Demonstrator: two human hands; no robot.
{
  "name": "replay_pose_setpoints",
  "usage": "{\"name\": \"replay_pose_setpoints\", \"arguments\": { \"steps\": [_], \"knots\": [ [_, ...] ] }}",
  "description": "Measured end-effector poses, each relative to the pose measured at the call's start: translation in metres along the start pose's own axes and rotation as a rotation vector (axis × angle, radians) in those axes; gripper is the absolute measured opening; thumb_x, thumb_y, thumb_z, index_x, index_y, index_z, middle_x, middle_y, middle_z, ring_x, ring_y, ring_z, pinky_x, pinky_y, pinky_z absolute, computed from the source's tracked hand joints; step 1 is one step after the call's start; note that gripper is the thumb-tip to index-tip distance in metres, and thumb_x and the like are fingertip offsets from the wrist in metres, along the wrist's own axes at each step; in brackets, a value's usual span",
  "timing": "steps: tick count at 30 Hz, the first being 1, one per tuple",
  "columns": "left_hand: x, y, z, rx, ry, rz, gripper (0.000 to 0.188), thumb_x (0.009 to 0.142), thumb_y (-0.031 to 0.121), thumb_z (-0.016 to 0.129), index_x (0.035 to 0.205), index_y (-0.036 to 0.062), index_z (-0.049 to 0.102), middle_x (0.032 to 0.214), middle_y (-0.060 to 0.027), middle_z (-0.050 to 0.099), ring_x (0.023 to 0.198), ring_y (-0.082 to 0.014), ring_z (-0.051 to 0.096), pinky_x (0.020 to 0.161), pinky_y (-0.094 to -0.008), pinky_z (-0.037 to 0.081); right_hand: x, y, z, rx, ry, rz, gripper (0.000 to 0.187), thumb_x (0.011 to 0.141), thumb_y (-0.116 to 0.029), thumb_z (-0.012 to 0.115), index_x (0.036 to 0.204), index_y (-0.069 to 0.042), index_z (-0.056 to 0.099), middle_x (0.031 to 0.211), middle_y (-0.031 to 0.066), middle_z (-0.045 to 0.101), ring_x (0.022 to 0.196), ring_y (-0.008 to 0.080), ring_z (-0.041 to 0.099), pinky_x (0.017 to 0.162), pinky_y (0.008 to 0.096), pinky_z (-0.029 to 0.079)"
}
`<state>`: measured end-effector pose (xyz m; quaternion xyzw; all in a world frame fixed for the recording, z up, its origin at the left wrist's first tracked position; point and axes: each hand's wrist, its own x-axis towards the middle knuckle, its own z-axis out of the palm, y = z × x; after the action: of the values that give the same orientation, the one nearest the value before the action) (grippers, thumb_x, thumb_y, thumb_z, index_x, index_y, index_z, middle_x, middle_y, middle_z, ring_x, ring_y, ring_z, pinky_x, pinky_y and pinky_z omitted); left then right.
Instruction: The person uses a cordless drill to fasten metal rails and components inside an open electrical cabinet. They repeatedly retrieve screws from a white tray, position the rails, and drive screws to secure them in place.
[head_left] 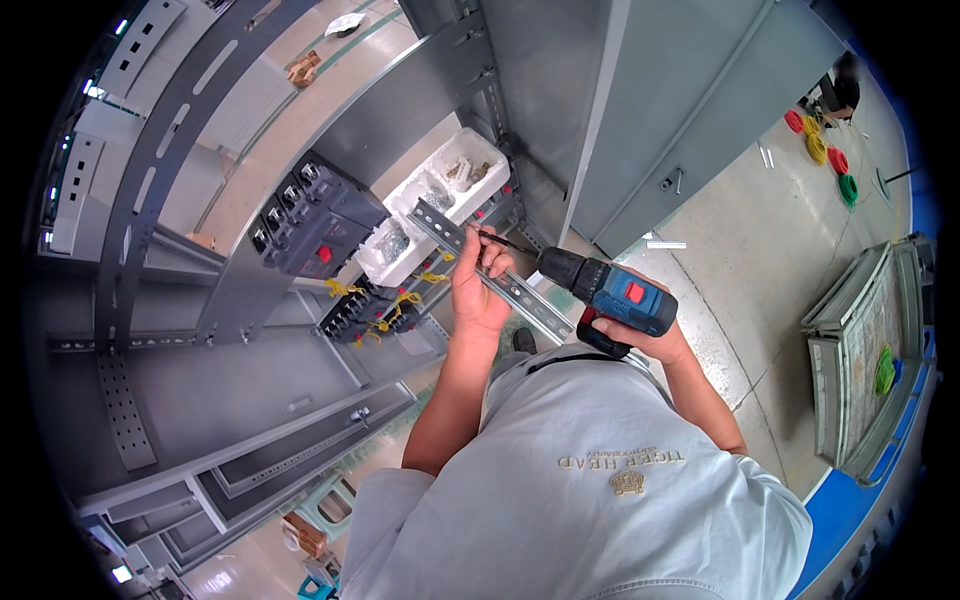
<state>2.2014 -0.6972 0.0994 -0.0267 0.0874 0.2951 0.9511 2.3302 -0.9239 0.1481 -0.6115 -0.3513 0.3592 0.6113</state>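
My right hand [655, 335] grips a blue and black cordless drill [630, 297] with a red patch on its body. From the drill's chuck a long thin bit points left toward my left hand [482, 285]. That hand is closed around a slotted metal rail [525, 300], which runs slantwise from upper left to lower right in front of my waist. The bit's tip is near the fingers of my left hand; I cannot tell whether it touches a screw or the rail. Behind the rail lies a white foam tray [465, 215] with small metal parts in its compartments.
A grey metal cabinet frame [270, 400] fills the left side, with a dark circuit breaker [318, 225] mounted inside. Yellow wires [400, 300] hang below it. A grey cabinet door [690, 110] stands ahead. Coloured wire coils [817, 150] and a framed cart [850, 370] are at right.
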Motion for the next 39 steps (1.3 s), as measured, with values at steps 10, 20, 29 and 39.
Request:
{"name": "replay_pose_setpoints", "arguments": {
  "steps": [10,20,29,39],
  "knots": [
    [0.005,-0.003,0.0,-0.097,0.02,-0.015,0.015,0.103,0.017,0.061,0.111,0.0048,0.062,0.095,-0.0035,0.059,0.07,-0.0087,0.045,0.057,-0.0224,0.039,-0.009,0.033,0.003,0.133,0.055,0.138,0.052,0.076,-0.005,0.084,0.124,0.0,0.064,0.096,0.0027,0.071,0.087,0.0097,0.064,0.084,0.0288,0.053],
    [0.006,-0.001,0.003,-0.084,0.021,-0.012,0.015,0.103,0.018,0.061,0.111,0.0047,0.062,0.092,-0.004,0.059,0.068,-0.0088,0.045,0.056,-0.0225,0.038,-0.002,0.012,0.009,0.107,0.078,0.098,0.053,0.076,-0.005,0.084,0.124,0.001,0.063,0.093,0.0025,0.071,0.085,0.0087,0.065,0.083,0.0283,0.054],
    [0.008,0.001,0.002,-0.051,0.008,-0.017,0.016,0.103,0.018,0.061,0.113,0.0054,0.062,0.092,-0.003,0.058,0.068,-0.0085,0.045,0.056,-0.0222,0.037,-0.002,0.011,0.01,0.092,0.075,0.099,0.055,0.075,-0.003,0.083,0.126,0.001,0.063,0.093,0.0027,0.071,0.085,0.0093,0.065,0.082,0.0282,0.054],
    [0.011,-0.004,0.004,-0.059,0.039,-0.01,0.013,0.103,0.017,0.061,0.111,0.006,0.062,0.092,-0.0029,0.058,0.068,-0.0078,0.046,0.058,-0.0218,0.039,0.001,0.018,0.008,0.16,0.049,0.163,0.034,0.083,-0.009,0.079,0.114,-0.004,0.068,0.104,0.0059,0.072,0.096,0.0155,0.068,0.088,0.0327,0.055]
  ]
}}
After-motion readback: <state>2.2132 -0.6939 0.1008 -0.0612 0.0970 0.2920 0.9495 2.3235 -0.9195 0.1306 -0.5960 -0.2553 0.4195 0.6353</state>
